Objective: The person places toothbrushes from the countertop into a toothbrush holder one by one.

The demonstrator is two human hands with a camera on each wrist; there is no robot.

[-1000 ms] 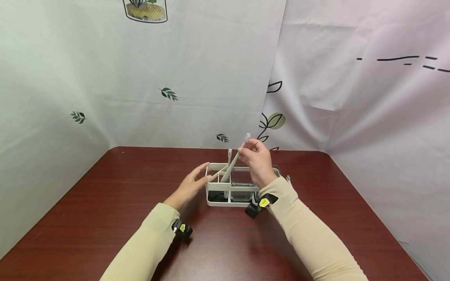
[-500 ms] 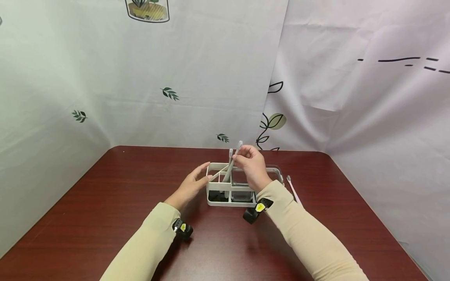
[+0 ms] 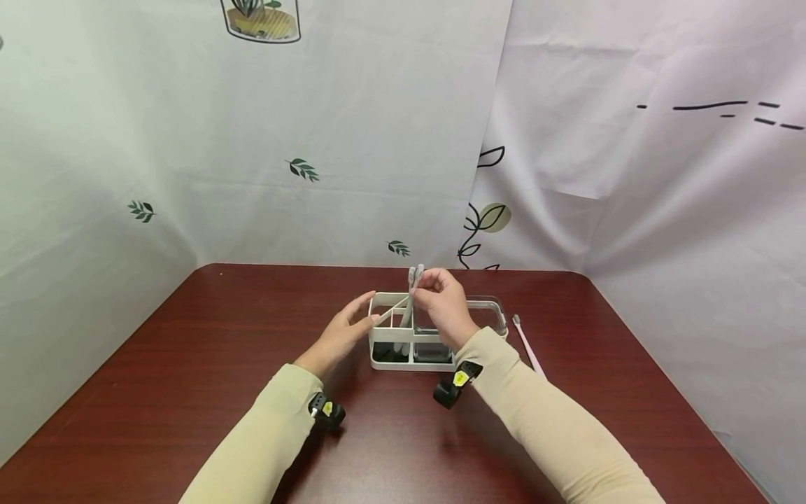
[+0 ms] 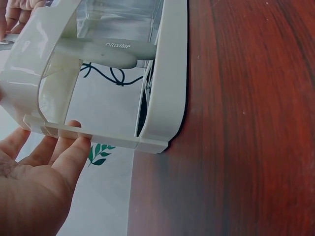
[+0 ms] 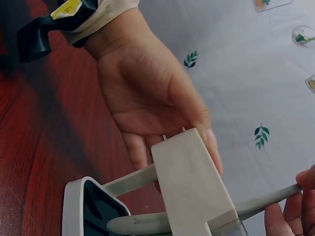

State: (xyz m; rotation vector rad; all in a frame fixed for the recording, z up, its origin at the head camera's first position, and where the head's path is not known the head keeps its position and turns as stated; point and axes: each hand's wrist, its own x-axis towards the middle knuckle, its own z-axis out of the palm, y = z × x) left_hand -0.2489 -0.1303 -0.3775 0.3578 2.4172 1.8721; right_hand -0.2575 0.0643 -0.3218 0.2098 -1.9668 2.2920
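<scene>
A white toothbrush holder (image 3: 434,336) stands on the table, its left end held between the thumb and fingers of my left hand (image 3: 336,339). In the left wrist view, those fingers (image 4: 69,157) lie along the holder's side bar. My right hand (image 3: 447,308) pinches a grey toothbrush (image 3: 420,269) near its head, and the handle (image 5: 142,223) reaches down into the holder's left part. A second toothbrush (image 3: 411,276) stands close beside it, head up. In the right wrist view, the pinching fingertips (image 5: 302,184) show at the right edge.
A clear container (image 3: 433,352) sits in the holder's middle section. Right of the holder, a pink toothbrush (image 3: 529,348) lies on the dark red table (image 3: 252,350), partly behind the right sleeve. A white printed curtain (image 3: 352,140) hangs at the back.
My right hand has moved left and down with the grey toothbrush, which now stands more upright, lower in the holder. The pink toothbrush shows more fully. The left hand stays put.
</scene>
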